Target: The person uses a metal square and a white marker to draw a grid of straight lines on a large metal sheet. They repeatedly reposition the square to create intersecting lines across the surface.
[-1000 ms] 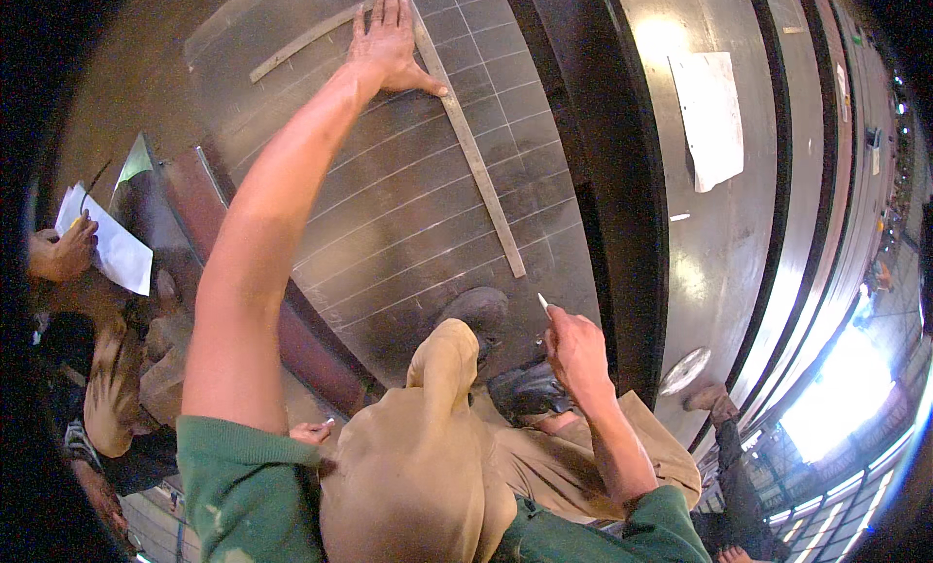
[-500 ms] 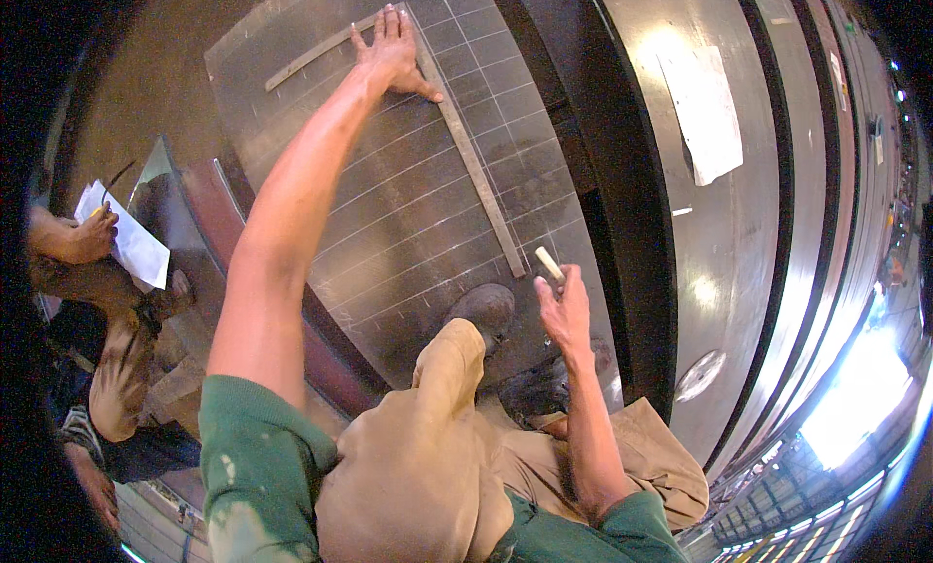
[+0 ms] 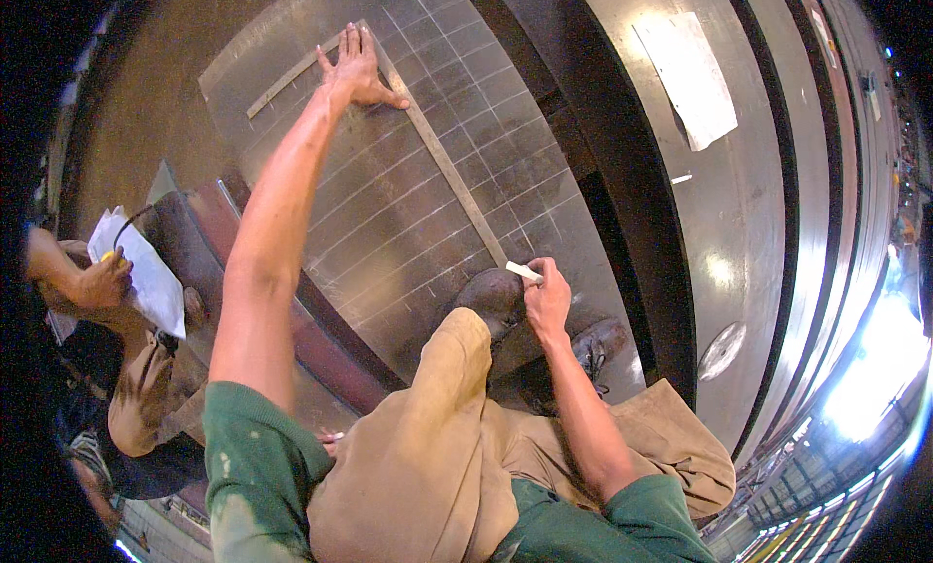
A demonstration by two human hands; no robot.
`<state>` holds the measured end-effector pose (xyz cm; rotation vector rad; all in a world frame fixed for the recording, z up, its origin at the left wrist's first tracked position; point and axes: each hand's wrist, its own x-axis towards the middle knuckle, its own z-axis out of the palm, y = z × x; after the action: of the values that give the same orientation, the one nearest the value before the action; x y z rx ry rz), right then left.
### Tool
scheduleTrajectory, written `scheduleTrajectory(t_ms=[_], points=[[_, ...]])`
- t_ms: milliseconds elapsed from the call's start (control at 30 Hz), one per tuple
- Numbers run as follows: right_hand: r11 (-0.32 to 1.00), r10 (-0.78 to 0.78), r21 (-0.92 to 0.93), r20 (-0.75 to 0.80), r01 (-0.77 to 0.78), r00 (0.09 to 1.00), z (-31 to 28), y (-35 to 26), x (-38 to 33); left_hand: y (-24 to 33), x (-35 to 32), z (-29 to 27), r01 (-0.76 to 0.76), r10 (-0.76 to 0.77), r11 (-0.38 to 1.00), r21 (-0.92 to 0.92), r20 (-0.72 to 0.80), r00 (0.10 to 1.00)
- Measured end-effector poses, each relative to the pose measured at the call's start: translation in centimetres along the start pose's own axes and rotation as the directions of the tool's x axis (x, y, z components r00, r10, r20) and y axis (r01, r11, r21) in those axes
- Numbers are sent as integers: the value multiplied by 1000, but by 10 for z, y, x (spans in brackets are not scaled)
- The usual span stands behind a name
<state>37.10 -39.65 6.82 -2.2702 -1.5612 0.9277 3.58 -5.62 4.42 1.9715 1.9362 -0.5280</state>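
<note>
Left hand [image 3: 358, 72] flat on straightedge [image 3: 442, 159], right hand [image 3: 546, 296] pinching chalk [image 3: 523, 270]

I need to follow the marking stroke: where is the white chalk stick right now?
In the head view, the white chalk stick is pinched in the right hand, at the near end of the long metal straightedge.

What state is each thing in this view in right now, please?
Left hand: open, pressed flat on the square.
Right hand: closed on the chalk.
Chalk: held, tip at the square's near end.
Square: lying flat on the sheet.
Metal sheet: flat, marked with a grid.
Paper: held by another person.
</note>
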Motion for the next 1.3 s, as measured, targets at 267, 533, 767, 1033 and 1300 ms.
scheduleTrajectory(t_ms=[267,533,767,1033,1300], points=[[984,110,170,-301,-60,947,-18,-13,42,-5,-39,-8,58,-94,974,-217,-160,983],[833,-120,474,-348,284,930,0,9,150,123,-181,32,12,-65,907,-422,-112,992],[696,-188,525,-525,489,830,-5,-23,243,139,-255,47,-62,-9,786,-615,-111,994],[270,50,954,123,-132,991,-23,-145,91,128,-335,120,-133,-205,803,-581,-479,853],[51,-279,978,210,-204,937,-89,-177,61,120,-358,116,-10,-187,706,-708,-200,962]])
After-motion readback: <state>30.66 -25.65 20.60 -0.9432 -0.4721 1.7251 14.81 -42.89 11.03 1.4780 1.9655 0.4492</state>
